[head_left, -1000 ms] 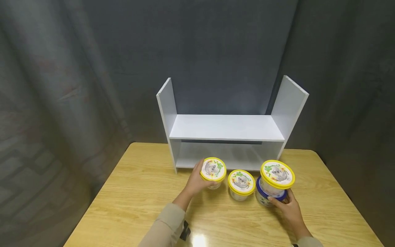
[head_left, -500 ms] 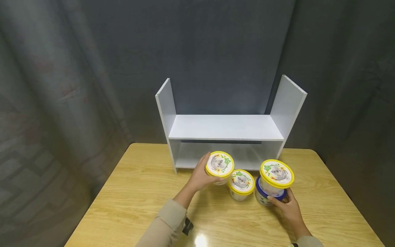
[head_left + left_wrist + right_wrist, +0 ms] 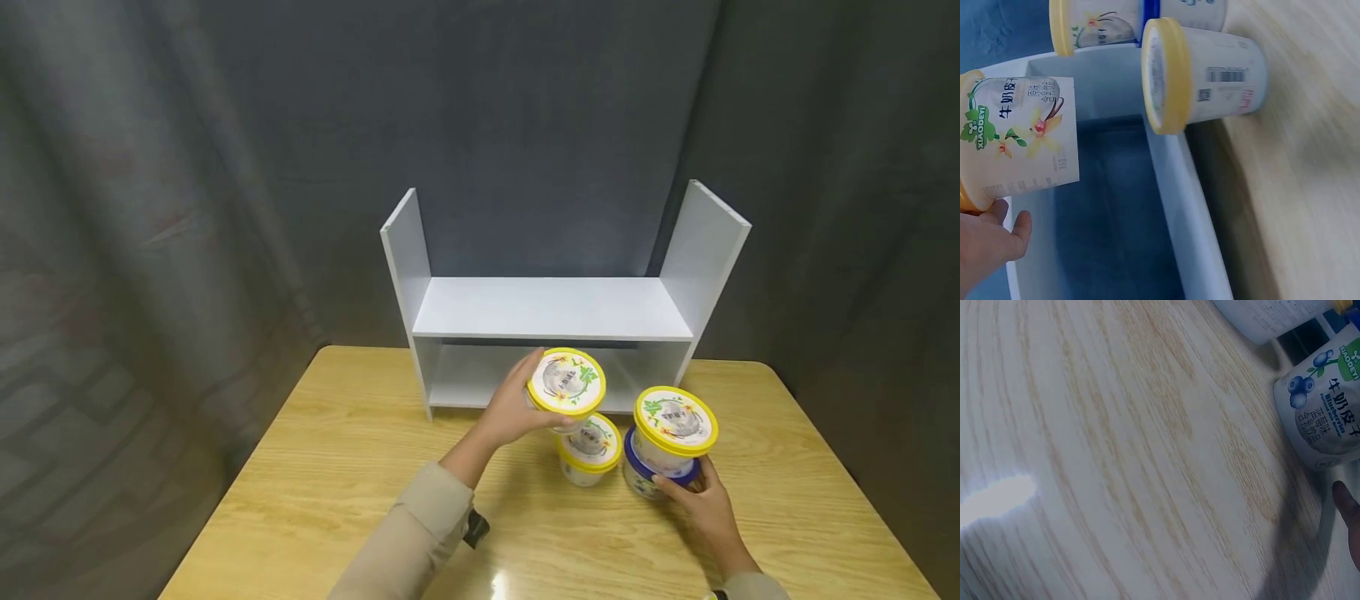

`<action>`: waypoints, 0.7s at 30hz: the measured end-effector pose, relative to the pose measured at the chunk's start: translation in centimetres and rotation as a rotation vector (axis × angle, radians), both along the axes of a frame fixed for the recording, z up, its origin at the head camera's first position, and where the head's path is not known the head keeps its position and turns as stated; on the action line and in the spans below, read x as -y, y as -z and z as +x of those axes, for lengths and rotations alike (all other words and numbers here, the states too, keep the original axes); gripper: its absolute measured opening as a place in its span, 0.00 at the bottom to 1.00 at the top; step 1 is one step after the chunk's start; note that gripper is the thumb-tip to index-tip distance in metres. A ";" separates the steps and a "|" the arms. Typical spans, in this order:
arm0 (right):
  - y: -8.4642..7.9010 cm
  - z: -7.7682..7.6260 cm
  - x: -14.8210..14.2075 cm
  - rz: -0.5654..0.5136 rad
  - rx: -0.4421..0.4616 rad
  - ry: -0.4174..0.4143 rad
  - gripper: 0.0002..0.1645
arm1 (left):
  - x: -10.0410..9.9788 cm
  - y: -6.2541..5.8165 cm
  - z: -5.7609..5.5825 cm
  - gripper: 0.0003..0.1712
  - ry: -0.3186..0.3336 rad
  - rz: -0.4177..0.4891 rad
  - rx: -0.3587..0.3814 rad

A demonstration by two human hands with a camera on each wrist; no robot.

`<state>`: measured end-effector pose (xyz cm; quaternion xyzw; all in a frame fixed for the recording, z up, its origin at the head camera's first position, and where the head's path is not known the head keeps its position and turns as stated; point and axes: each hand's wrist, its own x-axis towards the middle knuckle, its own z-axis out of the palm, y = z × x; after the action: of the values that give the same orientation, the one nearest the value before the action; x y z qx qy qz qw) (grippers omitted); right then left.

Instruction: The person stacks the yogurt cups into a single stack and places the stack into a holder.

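While the left hand (image 3: pixel 514 410) grips a yellow-lidded round white tub (image 3: pixel 566 383), right hand (image 3: pixel 703 510) a blue-lidded one (image 3: pixel 1327 403), both axes run near-vertical, lids up.

I've got a white flower-print tub (image 3: pixel 567 383) in my left hand (image 3: pixel 513 412), yellow lid on, roughly upright, lifted off the worktop (image 3: pixel 337 467). A middle tub (image 3: pixel 592 454), yellow lid too, stands upright on the worktop, partly hidden behind the lifted one. My right hand (image 3: pixel 703 507) grips a blue-lidded tub (image 3: pixel 642 477) (blueberry print), upright, with another yellow-lidded tub (image 3: pixel 675 421) stacked on top.
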<state>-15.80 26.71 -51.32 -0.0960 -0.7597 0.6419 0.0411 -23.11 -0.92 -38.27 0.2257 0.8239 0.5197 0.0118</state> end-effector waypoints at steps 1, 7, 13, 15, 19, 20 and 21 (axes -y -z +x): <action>0.0 0.0 -0.1 -0.004 0.000 0.000 0.53 | -0.2 -0.3 0.0 0.61 0.002 -0.003 -0.003; 0.4 0.0 -0.2 -0.011 -0.014 0.000 0.53 | -1.6 -1.6 -0.3 0.61 0.022 -0.031 -0.032; 0.5 0.1 0.0 -0.008 -0.020 -0.002 0.52 | -3.1 -2.3 -0.5 0.61 0.037 -0.055 -0.014; 0.5 0.1 0.0 -0.004 -0.026 -0.001 0.52 | -3.7 -2.4 -0.5 0.61 0.043 -0.052 -0.007; 0.4 0.2 0.0 -0.003 -0.043 0.003 0.52 | -4.9 -2.6 -0.5 0.61 0.058 -0.051 0.006; 0.4 0.2 -0.1 -0.002 -0.048 0.004 0.51 | -5.2 -2.7 -0.5 0.60 0.066 -0.048 0.008; 0.4 0.2 -0.1 -0.003 -0.052 0.008 0.51 | -5.5 -2.7 -0.5 0.60 0.070 -0.050 0.009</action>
<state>-15.60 26.78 -51.76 -0.0822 -0.7571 0.6450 0.0633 -23.59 4.56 -35.52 0.2517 0.8282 0.4993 0.0391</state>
